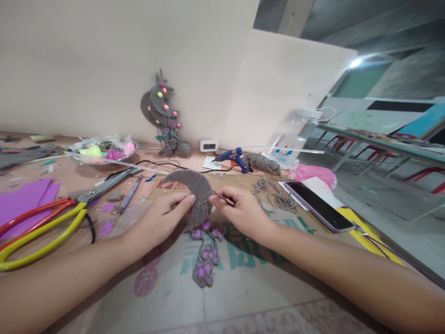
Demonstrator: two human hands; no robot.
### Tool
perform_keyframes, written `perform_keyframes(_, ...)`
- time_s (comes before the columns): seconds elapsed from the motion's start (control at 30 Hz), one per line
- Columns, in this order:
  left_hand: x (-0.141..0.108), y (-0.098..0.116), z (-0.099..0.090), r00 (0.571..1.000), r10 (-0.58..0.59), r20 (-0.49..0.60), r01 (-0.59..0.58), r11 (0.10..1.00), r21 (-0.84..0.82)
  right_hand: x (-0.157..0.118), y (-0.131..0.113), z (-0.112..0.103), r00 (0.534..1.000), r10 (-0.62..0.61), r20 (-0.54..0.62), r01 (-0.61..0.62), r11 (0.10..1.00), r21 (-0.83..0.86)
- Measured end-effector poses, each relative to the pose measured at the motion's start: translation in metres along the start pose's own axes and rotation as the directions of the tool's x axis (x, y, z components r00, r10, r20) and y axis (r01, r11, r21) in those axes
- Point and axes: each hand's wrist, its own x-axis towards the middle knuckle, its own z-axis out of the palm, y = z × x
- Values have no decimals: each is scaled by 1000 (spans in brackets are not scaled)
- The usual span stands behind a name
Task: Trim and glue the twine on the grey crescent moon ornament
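Observation:
A crescent moon wound in grey yarn (196, 185) is upright over the cardboard in the middle. My left hand (166, 215) is closed on its left edge, thumb and fingers pinching it. On the other side my right hand (241, 211) is closed round a thin dark stick-like tool (225, 198), whose tip reaches the moon's right edge; its exact kind is unclear. Below the moon hang grey paw-shaped pieces with purple pads (204, 270), lying on the printed cardboard (167, 283).
Large scissors with red and yellow handles (74, 204) lie at left by purple foam sheets (29, 199). Behind stand a bowl of craft bits (104, 157), a finished moon hanging (158, 104), a blue glue gun (232, 157) and yarn (262, 163). A phone (318, 206) rests at right.

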Motion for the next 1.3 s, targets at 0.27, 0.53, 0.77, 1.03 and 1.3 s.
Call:
perform_keyframes(0.27,2,-6,1,998,19,67,-16,999,-42,1,5,0,999,15,-40,-11,994,111)
perform_keyframes(0.53,1,-4,1,998,17,67,-19,1000,20,-2,7,2,1000,0,-1,0,999,40)
perform_keyframes(0.77,0,0,0,1000,17,25,-18,998,60,-1,6,4,997,62,54,-67,991,112)
perform_keyframes(1.03,1,5,-8,997,22,-79,-13,993,116,3,6,-3,998,-7,58,-6,978,209)
perform_keyframes(1.3,18,42,-50,963,118,-244,-59,970,236,4,0,-9,989,-60,135,18,954,298)
